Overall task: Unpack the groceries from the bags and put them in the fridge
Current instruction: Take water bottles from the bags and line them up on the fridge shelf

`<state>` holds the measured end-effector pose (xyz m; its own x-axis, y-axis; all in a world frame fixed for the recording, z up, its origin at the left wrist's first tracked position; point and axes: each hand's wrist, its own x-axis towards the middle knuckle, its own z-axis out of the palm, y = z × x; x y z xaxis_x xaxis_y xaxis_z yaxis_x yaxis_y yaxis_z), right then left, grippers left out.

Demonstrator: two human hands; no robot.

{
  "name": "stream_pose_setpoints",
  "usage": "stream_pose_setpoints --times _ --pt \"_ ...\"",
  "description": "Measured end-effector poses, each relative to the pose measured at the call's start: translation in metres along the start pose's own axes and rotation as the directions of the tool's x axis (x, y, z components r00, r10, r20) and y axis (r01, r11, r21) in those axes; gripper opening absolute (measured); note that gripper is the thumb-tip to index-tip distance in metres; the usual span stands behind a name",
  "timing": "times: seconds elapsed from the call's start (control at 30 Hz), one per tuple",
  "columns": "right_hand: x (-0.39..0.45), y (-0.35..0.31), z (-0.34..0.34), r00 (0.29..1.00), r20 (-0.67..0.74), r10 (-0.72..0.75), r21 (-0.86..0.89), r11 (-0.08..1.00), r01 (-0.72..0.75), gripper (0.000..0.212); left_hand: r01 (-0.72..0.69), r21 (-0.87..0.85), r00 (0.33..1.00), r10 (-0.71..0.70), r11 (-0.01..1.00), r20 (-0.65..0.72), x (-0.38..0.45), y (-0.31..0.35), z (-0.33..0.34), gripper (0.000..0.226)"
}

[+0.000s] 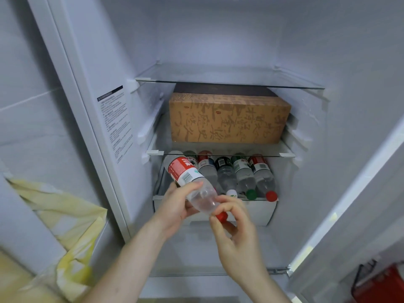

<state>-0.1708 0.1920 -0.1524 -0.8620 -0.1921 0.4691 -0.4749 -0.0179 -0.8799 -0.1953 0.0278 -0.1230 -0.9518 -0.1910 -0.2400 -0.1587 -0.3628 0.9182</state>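
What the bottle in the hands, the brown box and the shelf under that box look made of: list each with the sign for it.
Bottle: clear thin plastic, glossy; see-through body, printed red-and-white wrap label, red cap, probably plastic too.
Brown box: looks like printed cardboard, matte; sharp folded edges, dark calligraphy on tan.
Shelf: seems glass, transparent; bottles below show through it, with white clips, likely plastic, at the front corners.

Red-label water bottle [192, 182] tilted, red cap toward camera, at fridge [218, 40] bottle shelf.
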Motion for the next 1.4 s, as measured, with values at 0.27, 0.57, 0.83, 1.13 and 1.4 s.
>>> stream_pose_setpoints --times 0.27,0.57,0.83,1.13,1.4 --pt "-0.001 0.006 -0.015 0.984 0.077 0.163 -0.153 0.977 -0.150 0.032 -0.094 0.428 0.911 0.251 0.899 -0.327 0.033 0.003 -0.030 0.074" --pt "-0.009 0.010 -0.023 0.977 0.046 0.210 -0.166 0.966 -0.200 0.036 0.014 0.674 0.861 0.334 0.738 -0.384 0.073 -0.011 -0.041 0.063" --pt "-0.014 0.014 -0.033 0.956 0.076 0.283 -0.250 0.934 -0.257 0.029 -0.022 0.749 0.891 0.353 0.662 -0.286 0.079 -0.006 -0.044 0.054" --pt "-0.021 0.012 -0.063 0.894 0.204 0.400 -0.566 0.793 -0.226 0.054 -0.228 0.848 0.875 0.483 0.479 -0.037 0.014 -0.021 -0.036 0.049" --pt "-0.035 0.010 -0.087 0.746 0.261 0.612 -0.790 0.579 -0.199 0.076 -0.224 0.969 0.962 0.182 0.108 0.202 -0.054 -0.065 -0.023 0.069"
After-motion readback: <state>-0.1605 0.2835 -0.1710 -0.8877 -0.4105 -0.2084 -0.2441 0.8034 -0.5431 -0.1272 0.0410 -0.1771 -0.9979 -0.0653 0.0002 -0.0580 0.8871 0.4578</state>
